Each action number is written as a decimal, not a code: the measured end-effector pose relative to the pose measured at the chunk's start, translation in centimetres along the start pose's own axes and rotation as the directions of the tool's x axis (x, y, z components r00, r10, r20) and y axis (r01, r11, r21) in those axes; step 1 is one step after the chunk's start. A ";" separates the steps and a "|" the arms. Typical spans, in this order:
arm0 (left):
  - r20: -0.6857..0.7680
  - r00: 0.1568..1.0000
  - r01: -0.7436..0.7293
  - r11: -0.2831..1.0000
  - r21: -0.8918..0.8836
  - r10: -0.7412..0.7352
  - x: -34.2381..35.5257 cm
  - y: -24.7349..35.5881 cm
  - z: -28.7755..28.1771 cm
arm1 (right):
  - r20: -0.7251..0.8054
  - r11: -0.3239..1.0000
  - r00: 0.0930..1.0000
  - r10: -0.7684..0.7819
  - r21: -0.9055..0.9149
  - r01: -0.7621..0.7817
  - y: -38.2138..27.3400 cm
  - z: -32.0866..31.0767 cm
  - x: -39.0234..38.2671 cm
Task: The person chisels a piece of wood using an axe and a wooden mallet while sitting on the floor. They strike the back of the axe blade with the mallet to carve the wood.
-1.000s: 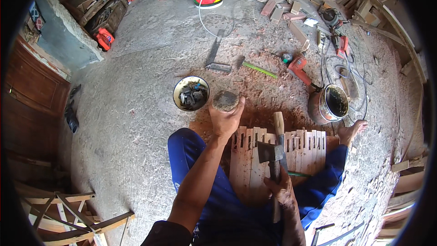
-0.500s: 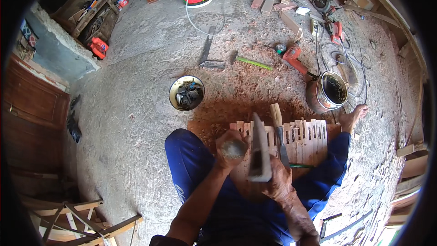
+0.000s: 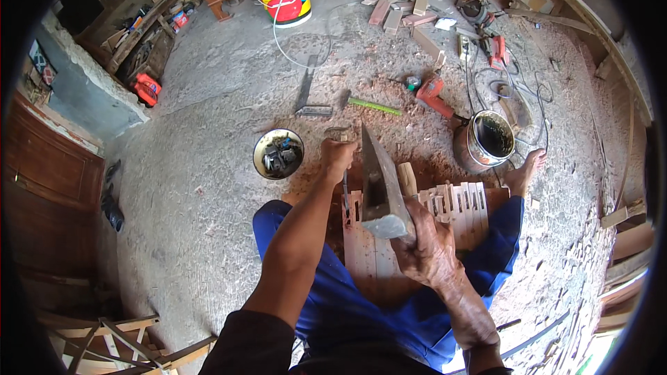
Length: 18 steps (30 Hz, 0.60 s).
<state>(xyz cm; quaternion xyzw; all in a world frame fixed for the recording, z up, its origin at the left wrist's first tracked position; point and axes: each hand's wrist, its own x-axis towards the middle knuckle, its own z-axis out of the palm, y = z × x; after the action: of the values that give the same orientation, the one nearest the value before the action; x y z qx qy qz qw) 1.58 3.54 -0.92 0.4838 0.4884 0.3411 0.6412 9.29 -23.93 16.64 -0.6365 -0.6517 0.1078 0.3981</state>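
Observation:
My left hand (image 3: 338, 157) is closed around an upright chisel (image 3: 346, 189). Its dark shank points down at the far left end of a row of light wooden pieces (image 3: 361, 253) with slots cut near their far ends. Whether the tip touches the wood, I cannot tell. In my right hand (image 3: 429, 244) is a hammer (image 3: 383, 198), its large grey metal head raised over the pieces and its handle mostly hidden. Just beyond that hand shows the wooden handle of a second tool (image 3: 407, 179); its blade is hidden now.
A bowl of dark scraps (image 3: 278, 155) stands left of the wood, beyond my knee. Farther off lie a try square (image 3: 309, 94), a green-handled tool (image 3: 375, 105) and a red drill (image 3: 434, 97). A grimy bucket (image 3: 484, 141) stands near my right foot (image 3: 524, 172), with cables beyond.
My left hand has moved away from me with the chisel, to the far left end of the wood. The hammer has come up and left in my right hand. The view has shifted slightly.

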 end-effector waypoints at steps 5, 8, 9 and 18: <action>-0.293 0.945 -0.060 0.955 0.290 0.148 4.8 -4.7 -3.1 | 0.035 0.972 0.978 0.207 0.103 -0.210 0.7 2.1 -4.4; -0.301 0.806 -0.416 0.850 0.324 0.510 0.6 -5.2 -0.8 | -0.044 0.948 0.952 0.303 0.113 -0.296 3.2 3.7 -8.2; -0.285 0.716 -0.579 0.770 0.267 0.637 -2.0 -3.7 -0.2 | -0.067 0.947 0.949 0.308 0.110 -0.300 3.9 4.1 -9.4; -0.158 0.985 0.084 0.992 0.095 -0.069 2.5 -1.9 -1.9 | 0.083 0.954 0.969 0.233 0.171 -0.244 2.9 3.7 -0.9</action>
<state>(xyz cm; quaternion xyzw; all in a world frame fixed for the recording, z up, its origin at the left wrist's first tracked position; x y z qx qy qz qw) 0.38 5.79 -3.53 0.4687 0.5717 0.3274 0.5885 8.94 -22.87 11.99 -0.6682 -0.5696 0.2334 0.4177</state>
